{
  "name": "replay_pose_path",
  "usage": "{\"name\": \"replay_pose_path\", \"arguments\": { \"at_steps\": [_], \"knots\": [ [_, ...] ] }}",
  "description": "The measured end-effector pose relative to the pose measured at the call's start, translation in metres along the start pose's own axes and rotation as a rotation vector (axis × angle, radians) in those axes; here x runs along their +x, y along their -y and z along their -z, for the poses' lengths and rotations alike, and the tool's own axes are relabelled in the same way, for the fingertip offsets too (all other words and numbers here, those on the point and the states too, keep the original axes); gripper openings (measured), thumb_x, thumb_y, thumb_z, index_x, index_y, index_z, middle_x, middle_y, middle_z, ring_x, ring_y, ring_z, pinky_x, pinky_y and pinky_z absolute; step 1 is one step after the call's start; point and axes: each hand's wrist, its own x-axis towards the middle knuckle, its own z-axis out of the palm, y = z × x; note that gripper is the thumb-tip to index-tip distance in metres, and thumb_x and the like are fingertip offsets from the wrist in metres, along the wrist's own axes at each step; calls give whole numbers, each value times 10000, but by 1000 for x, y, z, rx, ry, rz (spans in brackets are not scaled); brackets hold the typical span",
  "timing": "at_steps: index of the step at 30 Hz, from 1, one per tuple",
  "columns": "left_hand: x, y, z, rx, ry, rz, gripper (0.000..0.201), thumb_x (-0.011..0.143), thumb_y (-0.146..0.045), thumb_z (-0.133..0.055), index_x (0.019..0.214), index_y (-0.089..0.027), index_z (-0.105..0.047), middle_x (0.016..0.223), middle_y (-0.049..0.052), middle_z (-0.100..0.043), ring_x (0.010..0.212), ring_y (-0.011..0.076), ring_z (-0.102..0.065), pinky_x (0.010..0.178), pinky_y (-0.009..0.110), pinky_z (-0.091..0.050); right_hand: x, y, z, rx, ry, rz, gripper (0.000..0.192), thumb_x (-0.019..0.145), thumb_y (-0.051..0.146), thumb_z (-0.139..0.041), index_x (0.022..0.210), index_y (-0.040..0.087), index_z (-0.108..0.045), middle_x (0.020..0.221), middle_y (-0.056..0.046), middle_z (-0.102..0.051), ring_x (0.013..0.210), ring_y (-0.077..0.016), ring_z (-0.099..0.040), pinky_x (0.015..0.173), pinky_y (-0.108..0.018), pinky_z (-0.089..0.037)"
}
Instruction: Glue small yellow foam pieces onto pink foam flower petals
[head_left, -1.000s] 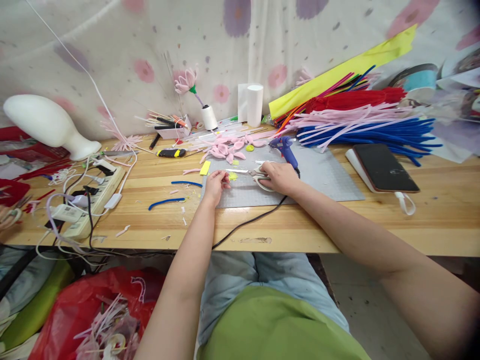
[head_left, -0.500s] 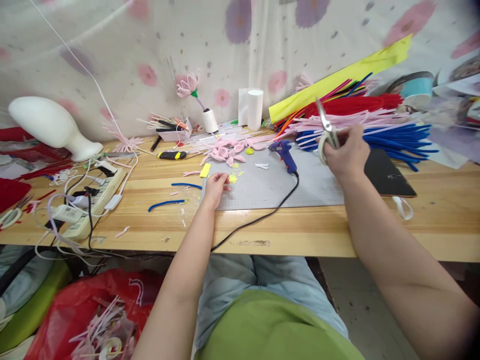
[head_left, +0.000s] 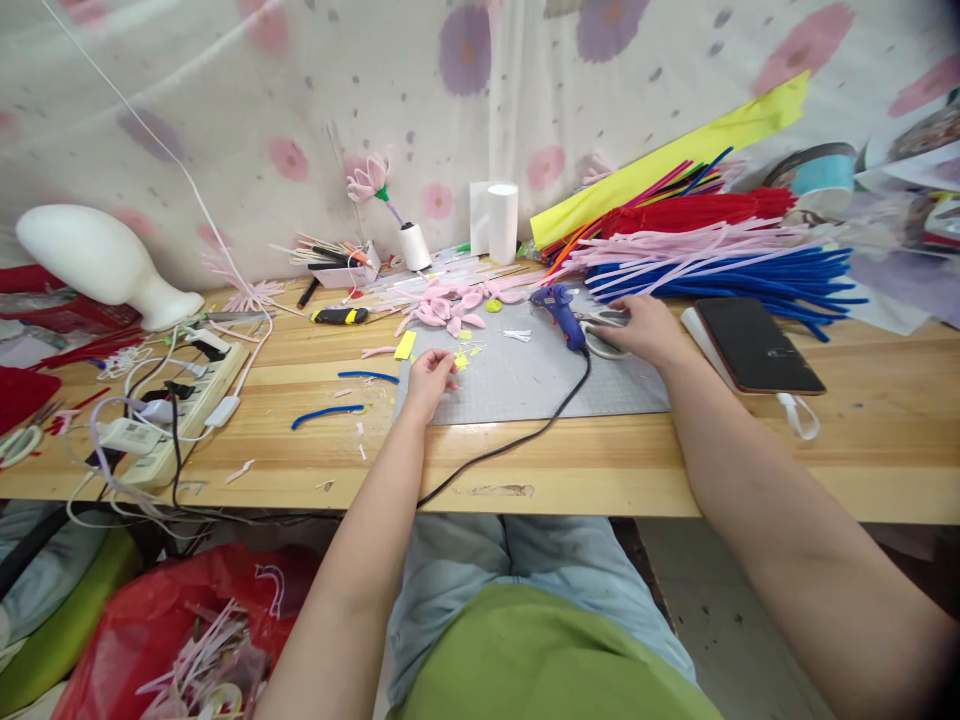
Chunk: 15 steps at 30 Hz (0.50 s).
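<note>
My left hand [head_left: 430, 386] rests at the left side of the grey cutting mat [head_left: 525, 385], its fingers curled together; anything between them is too small to make out. Small yellow scraps [head_left: 462, 358] lie by its fingertips. At the mat's right side my right hand [head_left: 646, 328] has its fingers on the handles of a pair of scissors [head_left: 604, 340], low on the mat. Just left of the scissors is a blue glue gun [head_left: 561, 315]. White short sticks [head_left: 517, 336] and pink fuzzy petals [head_left: 452, 305] lie farther back.
Blue pipe cleaners [head_left: 720, 280] are heaped behind my right hand, with a black phone [head_left: 759, 345] to its right. The glue gun's black cord [head_left: 517, 440] crosses the front edge. A power strip [head_left: 191, 410] with tangled cables stands at left, near a utility knife [head_left: 340, 316].
My right hand has come down and left with the scissors, from raised above the table to the mat beside the glue gun. My left hand has stayed nearly still.
</note>
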Motion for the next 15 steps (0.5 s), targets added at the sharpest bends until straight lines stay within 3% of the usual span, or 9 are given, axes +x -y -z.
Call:
{"name": "replay_pose_path", "arguments": {
  "at_steps": [4, 5, 7, 11, 13, 15],
  "knots": [
    [-1, 1, -2, 55, 47, -29, 141, 681, -248, -659, 678, -151, -557, 560, -29, -519, 516, 72, -470, 390, 153, -382, -14, 30, 28, 180, -417, 0, 237, 832, 379, -462, 939, 205, -584, 863, -80, -648, 702, -196, -579, 677, -369, -479],
    [-1, 2, -3, 75, 59, -32, 139, 679, -243, -663, 677, -152, -558, 561, -30, -518, 510, 70, -467, 387, 152, -377, -19, 43, 32, 221, -470, 53, 248, 857, 392, -423, 952, 220, -574, 873, -75, -640, 700, -191, -577, 672, -364, -481],
    [-3, 2, -4, 111, 79, -40, 142, 672, -239, -676, 675, -154, -563, 563, -31, -516, 505, 68, -462, 383, 151, -366, -31, 73, 31, 297, -439, 186, 244, 865, 388, -414, 944, 219, -571, 858, -69, -630, 702, -186, -579, 668, -357, -478],
    [-5, 2, -5, 144, 131, -66, 147, 668, -236, -688, 653, -152, -568, 553, -39, -502, 476, 60, -440, 376, 156, -345, -47, 129, -4, 447, 144, 464, 276, 811, 258, -483, 1065, 192, -568, 966, -60, -647, 703, -134, -585, 671, -294, -482],
    [-5, 3, -4, 140, 164, -82, 140, 667, -230, -690, 653, -153, -573, 544, -46, -498, 453, 52, -427, 375, 158, -340, -49, 147, -30, 581, 438, 470, 402, 762, 189, -513, 1164, 200, -518, 1086, -64, -623, 644, -91, -572, 621, -259, -489],
    [-5, 3, -2, 133, 187, -82, 130, 669, -231, -688, 664, -152, -586, 549, -42, -517, 446, 52, -436, 374, 161, -345, -47, 156, -53, 717, 640, 346, 450, 731, 159, -519, 1178, 203, -495, 1107, -63, -610, 580, -66, -554, 540, -229, -482]
  ]
}}
